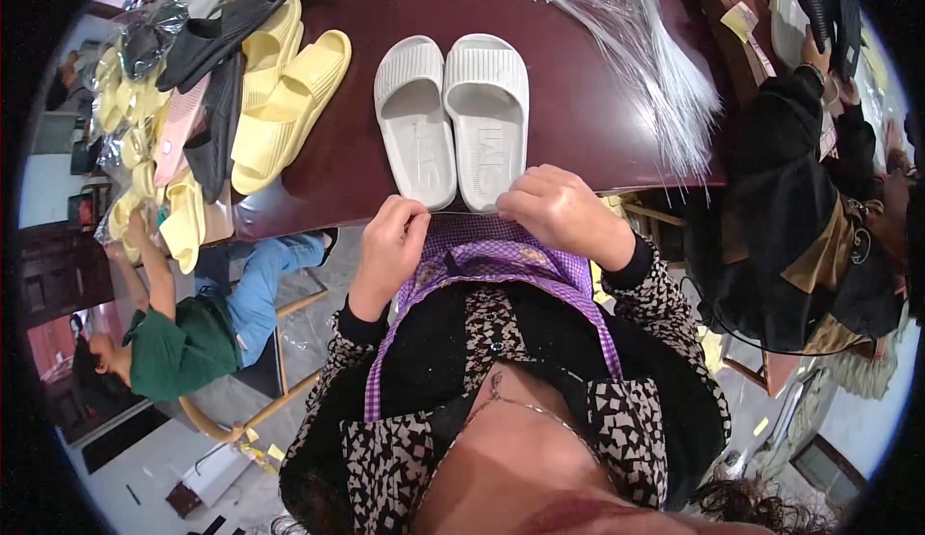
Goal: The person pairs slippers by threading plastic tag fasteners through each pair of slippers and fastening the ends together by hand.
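Grey pair: L slide (418,140) + R slide (490,140) side by side on the worktop (578,130), heels at near edge, toes away; prob. set so both heels sit w/in easy reach.
L hand (393,241): grip closed, thumb + fingertips pinched just beside L slide's heel; can't tell if a thin strand is in it.
R hand (554,209): grip closed, fingers curled at R slide's heel; contents hidden.
Strands: loose bundle of thin clear strands (660,77), far R, apart from pair; prob. there for quick pick-up, w/ middle left free.
Pile: yellow slides (289,116), black slides (224,39), pink slide (181,130) + clear bags (145,48) heaped at L, prob. to keep work spot uncluttered.
Co-workers: green-top person (188,352) at L; dark-sleeved person (785,159) at R, hand by dark footwear.
Marks: raised lettering on both grey insoles, not copied; no other label legible.
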The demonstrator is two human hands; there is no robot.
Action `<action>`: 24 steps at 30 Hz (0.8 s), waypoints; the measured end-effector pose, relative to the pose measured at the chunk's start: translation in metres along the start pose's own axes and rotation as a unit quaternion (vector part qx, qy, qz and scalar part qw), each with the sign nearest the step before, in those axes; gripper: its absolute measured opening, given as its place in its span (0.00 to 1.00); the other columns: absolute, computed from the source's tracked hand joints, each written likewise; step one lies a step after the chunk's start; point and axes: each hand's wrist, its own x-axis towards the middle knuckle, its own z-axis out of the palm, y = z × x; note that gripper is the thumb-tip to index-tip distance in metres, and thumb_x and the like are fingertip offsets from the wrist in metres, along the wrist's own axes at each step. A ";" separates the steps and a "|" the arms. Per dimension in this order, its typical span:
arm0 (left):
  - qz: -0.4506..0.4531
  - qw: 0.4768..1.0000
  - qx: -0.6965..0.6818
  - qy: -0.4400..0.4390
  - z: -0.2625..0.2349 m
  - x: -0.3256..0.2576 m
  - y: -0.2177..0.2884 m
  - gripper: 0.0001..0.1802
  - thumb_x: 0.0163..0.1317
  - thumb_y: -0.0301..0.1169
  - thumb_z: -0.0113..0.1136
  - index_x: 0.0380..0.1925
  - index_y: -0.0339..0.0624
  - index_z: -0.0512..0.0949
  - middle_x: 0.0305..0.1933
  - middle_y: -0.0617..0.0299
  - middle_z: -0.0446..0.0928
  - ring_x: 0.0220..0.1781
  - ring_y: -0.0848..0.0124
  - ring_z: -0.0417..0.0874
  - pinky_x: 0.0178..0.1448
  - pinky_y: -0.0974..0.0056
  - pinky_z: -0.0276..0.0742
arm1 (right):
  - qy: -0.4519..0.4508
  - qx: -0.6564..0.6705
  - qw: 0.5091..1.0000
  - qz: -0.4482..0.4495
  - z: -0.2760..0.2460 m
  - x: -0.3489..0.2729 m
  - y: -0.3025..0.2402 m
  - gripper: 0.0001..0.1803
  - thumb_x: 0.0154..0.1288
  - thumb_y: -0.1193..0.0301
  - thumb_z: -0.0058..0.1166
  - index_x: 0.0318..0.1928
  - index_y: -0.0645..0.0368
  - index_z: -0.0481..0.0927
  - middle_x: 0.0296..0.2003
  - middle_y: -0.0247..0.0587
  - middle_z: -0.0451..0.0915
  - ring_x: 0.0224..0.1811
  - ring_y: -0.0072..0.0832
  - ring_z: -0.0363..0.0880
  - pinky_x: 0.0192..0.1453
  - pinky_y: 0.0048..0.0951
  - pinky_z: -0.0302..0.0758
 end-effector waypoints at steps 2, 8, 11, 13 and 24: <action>-0.008 1.000 -0.008 0.000 0.001 -0.001 -0.002 0.02 0.57 0.20 0.57 0.30 0.34 0.74 0.30 0.51 0.73 0.29 0.56 0.76 0.34 0.61 0.72 | -0.002 0.012 1.000 0.002 0.009 -0.004 0.006 0.07 0.49 0.76 0.59 0.31 0.60 0.77 0.24 0.41 0.75 0.28 0.39 0.76 0.34 0.37 0.73; -0.004 0.999 0.037 0.021 -0.002 0.011 -0.001 0.02 0.57 0.21 0.56 0.30 0.34 0.73 0.30 0.51 0.73 0.30 0.54 0.77 0.34 0.59 0.72 | -0.062 0.064 0.996 0.013 0.007 0.016 0.020 0.04 0.51 0.74 0.56 0.26 0.61 0.77 0.22 0.44 0.76 0.29 0.42 0.77 0.34 0.41 0.74; -0.007 0.998 0.047 0.029 -0.004 0.007 -0.004 0.02 0.58 0.21 0.56 0.30 0.34 0.73 0.29 0.52 0.72 0.29 0.58 0.76 0.33 0.61 0.71 | -0.097 0.075 0.992 0.003 0.004 0.019 0.011 0.04 0.51 0.74 0.56 0.26 0.61 0.77 0.23 0.45 0.77 0.30 0.43 0.78 0.35 0.42 0.74; -0.011 0.998 0.049 0.038 -0.007 -0.001 -0.007 0.02 0.58 0.21 0.56 0.30 0.33 0.73 0.28 0.53 0.71 0.24 0.65 0.73 0.30 0.65 0.69 | -0.098 0.070 0.993 -0.002 0.007 0.014 0.004 0.03 0.51 0.74 0.55 0.26 0.61 0.77 0.23 0.46 0.76 0.30 0.44 0.78 0.35 0.41 0.74; 0.002 0.998 0.064 0.026 -0.012 0.011 -0.006 0.02 0.58 0.23 0.56 0.30 0.36 0.73 0.31 0.51 0.73 0.32 0.52 0.77 0.35 0.56 0.73 | -0.100 0.033 0.994 0.012 0.017 0.018 0.001 0.03 0.51 0.74 0.54 0.26 0.60 0.76 0.23 0.45 0.76 0.30 0.43 0.78 0.34 0.40 0.74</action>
